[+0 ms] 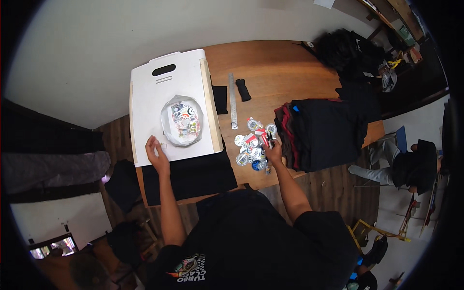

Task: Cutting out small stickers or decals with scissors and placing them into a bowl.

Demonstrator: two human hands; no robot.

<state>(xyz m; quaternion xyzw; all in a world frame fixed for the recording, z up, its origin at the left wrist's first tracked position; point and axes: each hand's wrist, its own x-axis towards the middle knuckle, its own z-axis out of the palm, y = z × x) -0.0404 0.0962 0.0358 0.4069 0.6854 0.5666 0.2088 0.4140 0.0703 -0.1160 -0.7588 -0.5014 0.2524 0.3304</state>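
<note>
My left hand [155, 152] is over the lower left part of a white board [145, 106] with a dark oval handle slot, its fingers stretched out and nothing visible in them. On the board lies a clear plastic bag [166, 126] holding several colourful printed pieces. My right hand [274, 152] reaches the right side of a loose pile of round, shiny printed tags [249, 150], some with red and white parts. Its fingers close around something small and dark, beside a red piece; I cannot make out what it is.
Folded dark and maroon garments [328, 133] are stacked right of the tags. A metal ruler [233, 99] and a rolled black cloth [243, 90] lie on the wooden table [270, 63]. Black fabric [193, 179] sits under the board's near edge. Another person [413, 164] is at the far right.
</note>
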